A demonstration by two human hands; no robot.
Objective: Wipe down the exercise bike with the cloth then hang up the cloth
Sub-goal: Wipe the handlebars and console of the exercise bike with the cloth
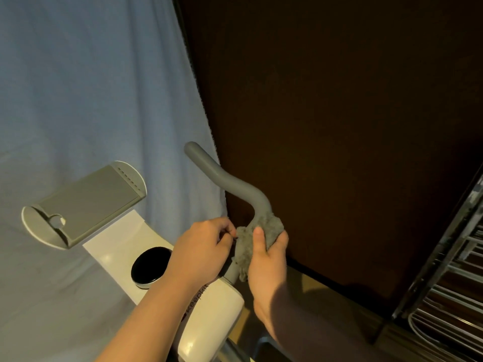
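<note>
The exercise bike's white frame (209, 312) rises from the bottom centre, with a grey curved handlebar (224, 178) reaching up and left. A grey fluffy cloth (269, 228) is wrapped round the lower bend of that handlebar. My right hand (269, 259) grips the cloth around the bar, thumb on top. My left hand (206, 246) pinches the cloth's left edge with its fingertips. The bike's grey tablet holder (86, 202) and round black dial (151, 267) lie to the left.
A pale blue sheet (91, 100) hangs behind the bike on the left. A dark brown panel (339, 126) fills the right. A metal wire rack (449, 296) stands at the lower right edge.
</note>
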